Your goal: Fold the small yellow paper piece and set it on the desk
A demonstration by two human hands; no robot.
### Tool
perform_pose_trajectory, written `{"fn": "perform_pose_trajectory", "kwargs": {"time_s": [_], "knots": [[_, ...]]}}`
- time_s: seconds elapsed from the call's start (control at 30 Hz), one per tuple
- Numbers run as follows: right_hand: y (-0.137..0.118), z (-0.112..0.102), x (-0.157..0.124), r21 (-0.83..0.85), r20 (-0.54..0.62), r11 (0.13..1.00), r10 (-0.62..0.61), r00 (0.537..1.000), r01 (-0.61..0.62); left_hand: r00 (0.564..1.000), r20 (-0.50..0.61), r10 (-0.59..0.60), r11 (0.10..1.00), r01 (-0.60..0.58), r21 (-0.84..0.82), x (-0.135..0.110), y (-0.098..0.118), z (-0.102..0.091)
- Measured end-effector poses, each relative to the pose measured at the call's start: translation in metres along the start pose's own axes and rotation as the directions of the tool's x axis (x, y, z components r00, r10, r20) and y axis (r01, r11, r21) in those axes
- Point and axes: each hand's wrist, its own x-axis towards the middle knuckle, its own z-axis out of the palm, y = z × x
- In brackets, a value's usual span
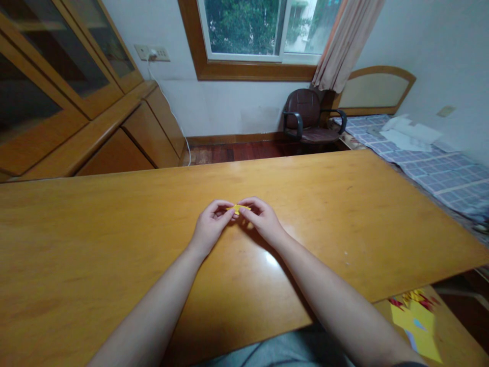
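Yellow-brown desk (114, 255) under left hand (212, 221) and right hand (263, 216); yellow sheet (426, 339) well to their right, lower down; both close together, pinching small yellow paper piece (237, 208) between them, over the desk.

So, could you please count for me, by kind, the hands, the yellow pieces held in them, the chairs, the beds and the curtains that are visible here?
Hands: 2 (left hand, right hand)
Held yellow piece: 1
Chair: 1
Bed: 1
Curtain: 1
Total: 6
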Motion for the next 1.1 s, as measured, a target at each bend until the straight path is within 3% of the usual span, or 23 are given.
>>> {"fn": "perform_pose_trajectory", "kwargs": {"time_s": [0.6, 1.1], "knots": [[-0.0014, -0.0003, 0.0002, 0.037, 0.009, 0.998, 0.045, 0.999, -0.046, 0.998, 0.062, -0.016, 0.999, 0.013, 0.044, -0.0018, 0.0031, -0.0008], [0.0032, -0.0031, 0.0054, 0.143, -0.077, 0.989, 0.053, 0.996, -0.041, 0.983, 0.161, -0.089, 0.992, 0.102, -0.072, -0.0027, 0.0078, 0.0002]]}}
